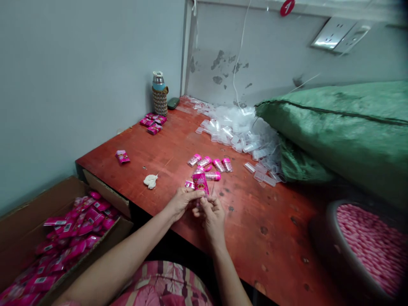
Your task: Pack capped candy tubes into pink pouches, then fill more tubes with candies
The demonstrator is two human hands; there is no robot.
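Between my two hands, above the front edge of the table, is a small pink printed packet (200, 183). My left hand (185, 201) pinches its lower left side, thumb across the front. The fingers of my right hand (211, 214) are closed at its lower right edge. Just beyond lie several clear tubes with pink caps (219, 165), filled with pale pink pieces. Part of another pink packet (189, 184) shows behind my left hand. A crumpled white lump (151, 181) rests to the left.
A cardboard box (106, 191) of pink packets stands at the left. Clear empty tubes (242, 131) are heaped at the back beside a green sack (344, 123). A dark tub (334, 238) of pink pieces sits at the right. A bottle (160, 100) stands by the wall.
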